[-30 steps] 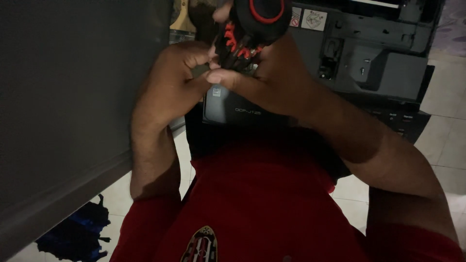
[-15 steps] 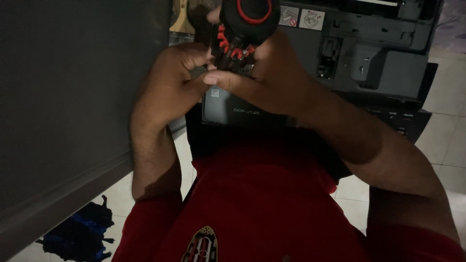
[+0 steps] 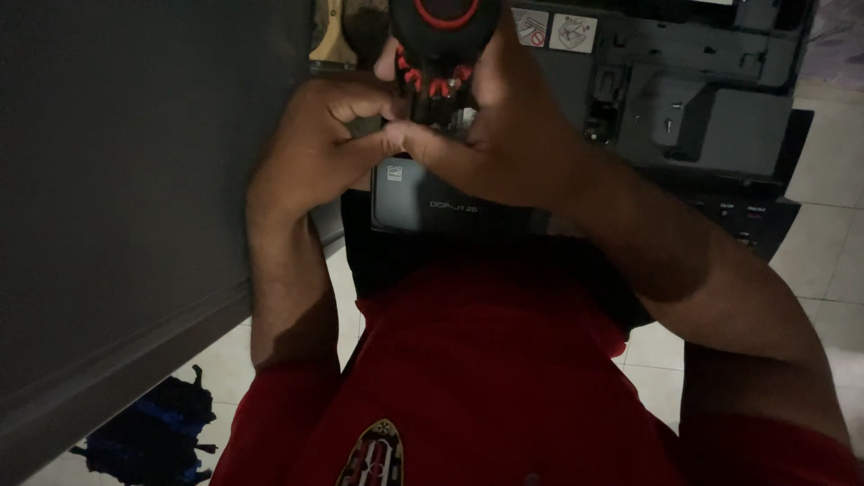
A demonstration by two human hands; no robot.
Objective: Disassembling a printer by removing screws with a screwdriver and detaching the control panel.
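Looking down from the head camera, the nearest thing is the person's red shirt (image 3: 504,387), which fills the lower middle of the view, with a crest low on the chest. To the left of the shirt, on the pale tiled floor (image 3: 837,243), lies a blue and black bag (image 3: 148,441). A tall dark panel (image 3: 135,180) takes up the whole left side.

Beyond the shirt, both forearms rise and meet over the near edge of a dark grey printer (image 3: 711,117). The left hand (image 3: 315,153) is curled into a loose fist, its fingertips pinching at the lower part of a black and red screwdriver (image 3: 441,54). The right hand (image 3: 504,135) is closed around the same tool from the other side, its thumb touching the left hand's fingers. The screwdriver stands between the two hands, its round black butt with a red ring facing the camera and red ribs showing just below it. Its tip is hidden behind the fingers.

Past the hands, the printer's open inner parts and two small warning stickers (image 3: 553,29) sit at the top.
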